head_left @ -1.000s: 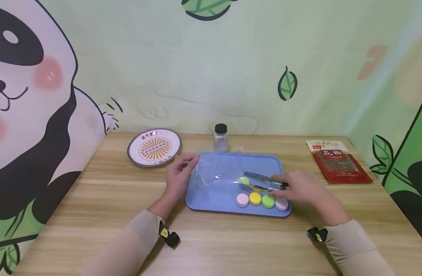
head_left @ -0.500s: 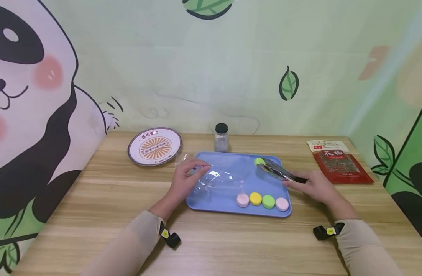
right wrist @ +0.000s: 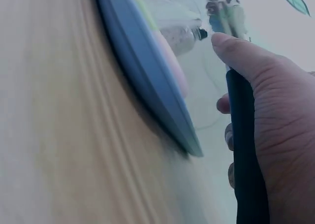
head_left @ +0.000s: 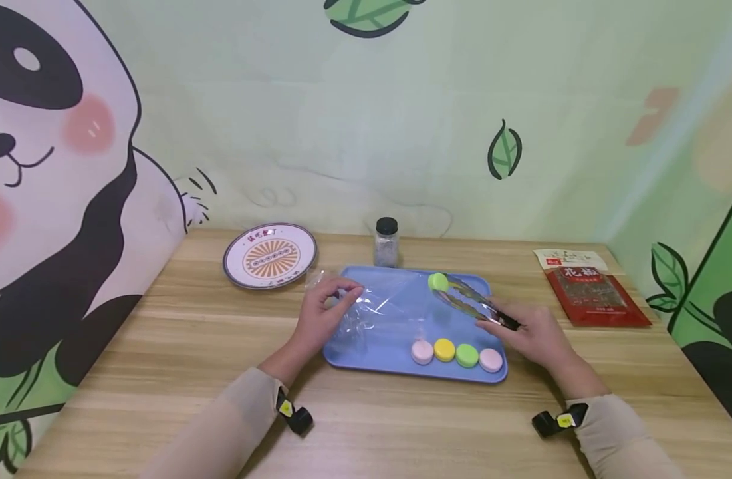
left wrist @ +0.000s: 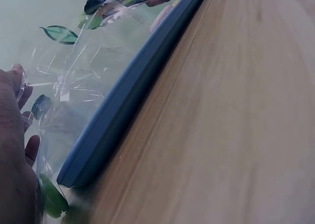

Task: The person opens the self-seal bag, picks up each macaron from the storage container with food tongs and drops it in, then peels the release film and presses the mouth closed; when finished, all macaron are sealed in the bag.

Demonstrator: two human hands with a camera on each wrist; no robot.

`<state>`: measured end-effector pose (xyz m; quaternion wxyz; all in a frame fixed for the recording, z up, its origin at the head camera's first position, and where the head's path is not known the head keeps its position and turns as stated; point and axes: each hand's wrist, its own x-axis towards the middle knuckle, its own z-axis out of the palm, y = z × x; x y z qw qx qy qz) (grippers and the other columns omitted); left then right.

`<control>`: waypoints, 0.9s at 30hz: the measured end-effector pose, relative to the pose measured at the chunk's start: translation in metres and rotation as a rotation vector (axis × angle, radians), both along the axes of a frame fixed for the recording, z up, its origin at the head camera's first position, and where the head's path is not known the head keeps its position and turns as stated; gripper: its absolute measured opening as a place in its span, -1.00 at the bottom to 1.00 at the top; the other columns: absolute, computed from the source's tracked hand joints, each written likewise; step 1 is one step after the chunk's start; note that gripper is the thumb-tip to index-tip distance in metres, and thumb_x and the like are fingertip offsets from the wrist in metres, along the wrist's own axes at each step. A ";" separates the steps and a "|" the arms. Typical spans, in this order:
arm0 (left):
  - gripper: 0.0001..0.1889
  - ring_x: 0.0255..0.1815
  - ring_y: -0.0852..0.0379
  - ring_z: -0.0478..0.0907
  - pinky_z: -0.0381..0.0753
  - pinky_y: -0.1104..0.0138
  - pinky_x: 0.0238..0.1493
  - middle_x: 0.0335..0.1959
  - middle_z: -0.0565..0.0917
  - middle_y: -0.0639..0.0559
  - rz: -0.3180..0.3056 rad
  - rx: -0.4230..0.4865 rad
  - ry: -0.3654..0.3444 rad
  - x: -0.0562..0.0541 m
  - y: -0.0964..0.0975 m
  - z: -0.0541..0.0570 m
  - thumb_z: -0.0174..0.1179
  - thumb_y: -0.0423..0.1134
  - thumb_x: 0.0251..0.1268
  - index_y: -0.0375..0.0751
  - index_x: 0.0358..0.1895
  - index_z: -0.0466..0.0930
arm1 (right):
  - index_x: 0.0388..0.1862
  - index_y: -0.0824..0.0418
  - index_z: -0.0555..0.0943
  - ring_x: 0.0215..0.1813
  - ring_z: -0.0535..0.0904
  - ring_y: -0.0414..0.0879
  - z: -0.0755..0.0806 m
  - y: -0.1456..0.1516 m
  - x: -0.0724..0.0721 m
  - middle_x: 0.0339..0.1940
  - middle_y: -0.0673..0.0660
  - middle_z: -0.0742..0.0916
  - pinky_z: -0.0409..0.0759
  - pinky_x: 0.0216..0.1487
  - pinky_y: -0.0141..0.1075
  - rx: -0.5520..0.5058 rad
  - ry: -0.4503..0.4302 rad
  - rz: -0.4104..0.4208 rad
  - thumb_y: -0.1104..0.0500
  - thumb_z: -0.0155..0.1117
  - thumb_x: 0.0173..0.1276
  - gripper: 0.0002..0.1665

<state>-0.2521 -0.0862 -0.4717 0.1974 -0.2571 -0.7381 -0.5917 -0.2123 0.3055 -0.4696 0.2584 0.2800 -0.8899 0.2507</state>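
Green macaron, pinched at the tips of the metal tongs, above the far right part of the blue tray. The right hand, at the tray's right edge, grips the tongs. The left hand, at the tray's left edge, pinches the clear plastic bag between thumb and fingers; the bag spreads over the tray's left half. Along the tray's near edge, towards its right end, lie in a row a pink macaron, a yellow macaron, a second green macaron and a second pink macaron.

The right wrist view reveals the thumb laid along the tongs' dark handle, fingertips on the opposite side. The left wrist view gives the tray's outer wall and the bag's creases close up. Only the head view includes the plate, behind and left of the tray, and the red packet, right of it; a black-lidded jar stands just behind the tray.

Lettering: the packet reads 花椒 in large white characters, its smaller print illegible; the plate's red rim characters are too small to read surely.
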 end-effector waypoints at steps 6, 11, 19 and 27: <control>-0.94 -0.24 0.14 0.55 0.54 0.14 -0.18 -0.32 0.71 -0.17 -0.007 0.019 0.075 0.016 0.002 0.024 0.32 -0.50 0.26 -0.38 -0.23 0.72 | 0.02 0.18 0.76 -0.58 0.41 -0.30 0.005 -0.014 -0.003 -0.49 -0.04 0.73 0.39 -0.63 -0.41 0.158 0.209 0.118 -0.02 0.65 -0.05 -0.38; -0.95 -0.24 0.09 0.57 0.54 0.11 -0.19 -0.32 0.71 -0.20 0.001 0.017 0.105 0.020 0.001 0.026 0.31 -0.51 0.27 -0.38 -0.24 0.71 | 0.05 0.14 0.75 -0.62 0.45 -0.30 0.013 -0.041 -0.004 -0.49 -0.07 0.74 0.25 -0.71 -0.45 0.262 0.248 0.136 -0.10 0.58 0.05 -0.40; -0.90 -0.20 0.03 0.58 0.55 0.25 -0.15 -0.30 0.71 -0.15 0.012 0.060 0.161 0.017 -0.001 0.019 0.31 -0.56 0.22 -0.36 -0.25 0.72 | 0.08 0.14 0.72 -0.45 0.70 -0.18 0.033 -0.095 -0.016 -0.29 0.03 0.82 0.52 -0.59 -0.32 0.369 0.100 0.167 -0.14 0.51 0.19 -0.44; -0.85 -0.12 0.00 0.61 0.52 0.27 0.05 -0.25 0.73 -0.01 0.009 0.064 0.242 0.001 0.001 -0.004 0.38 -0.49 0.20 -0.21 -0.22 0.76 | -0.01 0.12 0.76 -0.58 0.52 -0.30 0.031 -0.123 -0.025 -0.44 -0.03 0.78 0.38 -0.68 -0.38 0.343 0.133 0.177 -0.15 0.51 0.19 -0.50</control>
